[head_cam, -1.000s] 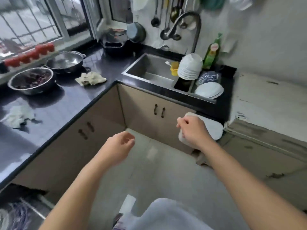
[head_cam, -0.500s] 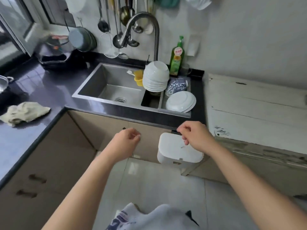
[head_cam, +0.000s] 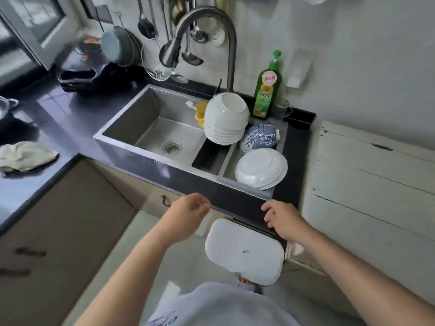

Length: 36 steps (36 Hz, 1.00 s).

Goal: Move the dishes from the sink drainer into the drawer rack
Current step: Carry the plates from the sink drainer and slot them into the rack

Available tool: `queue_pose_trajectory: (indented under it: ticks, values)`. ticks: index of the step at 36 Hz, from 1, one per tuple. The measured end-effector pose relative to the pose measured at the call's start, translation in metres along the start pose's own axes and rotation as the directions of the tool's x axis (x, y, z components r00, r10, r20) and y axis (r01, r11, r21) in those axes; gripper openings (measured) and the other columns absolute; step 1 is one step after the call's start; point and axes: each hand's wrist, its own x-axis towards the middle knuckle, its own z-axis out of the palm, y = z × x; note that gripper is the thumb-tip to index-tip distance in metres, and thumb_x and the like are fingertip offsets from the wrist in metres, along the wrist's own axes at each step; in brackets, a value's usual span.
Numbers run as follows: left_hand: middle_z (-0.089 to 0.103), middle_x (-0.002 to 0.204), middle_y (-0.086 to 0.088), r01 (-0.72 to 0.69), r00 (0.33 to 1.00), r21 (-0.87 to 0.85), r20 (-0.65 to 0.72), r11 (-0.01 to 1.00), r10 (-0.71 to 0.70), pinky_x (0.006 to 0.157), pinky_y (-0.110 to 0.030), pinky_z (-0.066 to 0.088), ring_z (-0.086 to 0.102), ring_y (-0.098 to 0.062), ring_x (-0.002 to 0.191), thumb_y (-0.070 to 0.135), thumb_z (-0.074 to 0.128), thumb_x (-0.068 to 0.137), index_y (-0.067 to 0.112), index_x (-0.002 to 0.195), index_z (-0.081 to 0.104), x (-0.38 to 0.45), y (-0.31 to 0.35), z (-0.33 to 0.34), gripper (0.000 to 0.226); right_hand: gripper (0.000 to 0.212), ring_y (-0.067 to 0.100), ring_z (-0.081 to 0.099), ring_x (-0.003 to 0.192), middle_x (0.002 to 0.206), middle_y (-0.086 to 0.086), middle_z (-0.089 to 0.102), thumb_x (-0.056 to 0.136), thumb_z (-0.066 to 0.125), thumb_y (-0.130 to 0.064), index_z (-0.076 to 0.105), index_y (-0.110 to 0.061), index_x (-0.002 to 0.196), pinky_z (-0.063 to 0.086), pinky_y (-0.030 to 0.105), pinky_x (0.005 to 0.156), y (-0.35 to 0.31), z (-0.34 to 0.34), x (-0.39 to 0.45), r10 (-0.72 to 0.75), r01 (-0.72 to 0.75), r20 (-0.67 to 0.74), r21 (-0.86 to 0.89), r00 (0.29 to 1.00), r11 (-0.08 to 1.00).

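both hands empty, left hand [head_cam: 186,216] loosely curled, right hand [head_cam: 283,221] relaxed | plates [head_cam: 260,167] center-right: grab the rims, lift the stack level

The sink [head_cam: 150,128] at twelve o'clock is brushed steel, matt grey, and the tap [head_cam: 209,27] over it is the same dull metal; the counter [head_cam: 54,118] at nine o'clock is dark polished stone, glossy enough to mirror the window light; the stacked bowls [head_cam: 224,118] and plates [head_cam: 260,168] at one o'clock are smooth, shiny white ceramic; the soap bottle [head_cam: 267,90] is glossy green plastic; the cloth [head_cam: 24,155] at nine o'clock is soft and crumpled; the cabinet [head_cam: 374,184] at three o'clock is rough, chipped white-painted wood; the bin lid [head_cam: 244,251] at six o'clock is smooth matt white plastic.
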Motion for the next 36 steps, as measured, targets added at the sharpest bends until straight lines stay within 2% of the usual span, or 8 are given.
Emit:
queue_pose_trajectory:
  ticks: [6, 9, 12, 14, 22, 25, 28, 36]
  values:
    - [0.068, 0.101, 0.012, 0.104, 0.991, -0.046, -0.074, 0.994, -0.107, 0.082, -0.024, 0.049, 0.067, -0.008, 0.093, 0.031, 0.051, 0.103, 0.031, 0.107, 0.062, 0.012, 0.033, 0.021, 0.012, 0.047, 0.024, 0.051, 0.129, 0.146, -0.002, 0.049, 0.097, 0.054, -0.007, 0.054, -0.021, 0.142, 0.044, 0.036, 0.107, -0.003, -0.080, 0.099, -0.322, 0.330, 0.110, -0.533, 0.940, 0.779]
    - [0.068, 0.099, 0.012, 0.138, 0.983, -0.051, -0.116, 0.989, -0.143, 0.084, -0.027, 0.051, 0.067, -0.009, 0.092, 0.030, 0.051, 0.103, 0.032, 0.105, 0.062, 0.009, 0.038, 0.028, 0.011, 0.067, 0.024, 0.029, 0.147, 0.160, 0.003, 0.029, 0.092, 0.052, 0.000, 0.036, -0.017, 0.155, 0.036, 0.036, 0.115, -0.007, -0.106, 0.139, -0.422, 0.476, 0.271, -0.711, 0.865, 0.518]
    - [0.068, 0.099, 0.013, 0.195, 0.972, -0.050, -0.120, 0.979, -0.200, 0.083, -0.025, 0.047, 0.066, -0.008, 0.092, 0.031, 0.051, 0.104, 0.034, 0.105, 0.061, 0.004, 0.039, 0.038, 0.011, 0.078, 0.028, 0.010, 0.155, 0.168, 0.008, 0.013, 0.093, 0.057, -0.001, 0.021, -0.016, 0.161, 0.031, 0.040, 0.120, -0.002, -0.112, 0.166, -0.410, 0.554, 0.441, -0.805, 0.798, 0.212]
    - [0.069, 0.101, 0.011, 0.234, 0.964, -0.055, -0.120, 0.971, -0.239, 0.085, -0.026, 0.049, 0.066, -0.009, 0.094, 0.031, 0.051, 0.104, 0.033, 0.108, 0.063, 0.002, 0.039, 0.044, 0.012, 0.080, 0.028, 0.007, 0.156, 0.169, 0.007, 0.009, 0.095, 0.059, -0.006, 0.015, -0.017, 0.162, 0.029, 0.041, 0.121, 0.000, -0.114, 0.180, -0.393, 0.582, 0.507, -0.807, 0.767, 0.096]
    - [0.068, 0.096, 0.012, 0.315, 0.925, -0.107, -0.187, 0.943, -0.330, 0.082, -0.030, 0.050, 0.067, -0.011, 0.095, 0.034, 0.053, 0.102, 0.036, 0.106, 0.065, -0.001, 0.041, 0.048, 0.013, 0.074, 0.026, 0.028, 0.150, 0.163, 0.008, 0.025, 0.090, 0.067, -0.010, 0.031, -0.016, 0.155, 0.041, 0.042, 0.112, 0.006, -0.123, 0.210, -0.467, 0.659, 0.580, -0.752, 0.668, 0.009]
    - [0.071, 0.102, 0.011, 0.313, 0.924, -0.106, -0.195, 0.944, -0.329, 0.086, -0.031, 0.051, 0.068, -0.010, 0.096, 0.033, 0.054, 0.102, 0.035, 0.106, 0.065, -0.001, 0.046, 0.054, 0.012, 0.064, 0.026, 0.042, 0.137, 0.149, 0.006, 0.038, 0.086, 0.066, -0.007, 0.042, -0.016, 0.144, 0.051, 0.041, 0.095, 0.005, -0.125, 0.213, -0.507, 0.680, 0.593, -0.733, 0.626, -0.019]
    - [0.070, 0.103, 0.013, 0.316, 0.930, -0.072, -0.175, 0.946, -0.324, 0.089, -0.032, 0.052, 0.067, -0.009, 0.096, 0.035, 0.053, 0.103, 0.035, 0.108, 0.065, -0.003, 0.050, 0.058, 0.013, 0.043, 0.024, 0.050, 0.120, 0.130, 0.005, 0.045, 0.089, 0.060, -0.004, 0.050, -0.014, 0.129, 0.043, 0.034, 0.072, 0.000, -0.127, 0.209, -0.509, 0.671, 0.621, -0.733, 0.596, -0.109]
    - [0.070, 0.112, 0.011, 0.315, 0.935, -0.047, -0.158, 0.948, -0.318, 0.089, -0.028, 0.050, 0.066, -0.007, 0.097, 0.036, 0.052, 0.103, 0.033, 0.115, 0.065, -0.004, 0.062, 0.063, 0.018, 0.027, 0.025, 0.056, 0.110, 0.117, 0.006, 0.051, 0.088, 0.058, -0.015, 0.055, -0.012, 0.115, 0.039, 0.030, 0.067, 0.005, -0.136, 0.210, -0.587, 0.695, 0.650, -0.692, 0.483, -0.194]
